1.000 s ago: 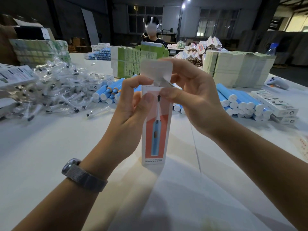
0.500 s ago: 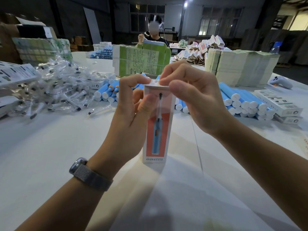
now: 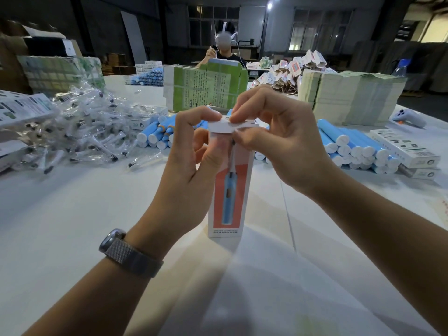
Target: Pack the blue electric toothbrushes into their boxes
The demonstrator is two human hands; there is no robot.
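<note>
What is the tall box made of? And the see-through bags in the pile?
The box looks like thin printed cardboard: its white top flap bends under the fingers. The bags look like clear, shiny plastic film, crinkled and catching the light.

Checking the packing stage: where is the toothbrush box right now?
The toothbrush box stands upright on the white table at centre frame, between the left hand and right hand, which pinch its top flap.

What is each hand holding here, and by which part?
Both hold the upright toothbrush box: the left hand grips its upper side, the right hand pinches the top flap down at the box's upper end.
</note>
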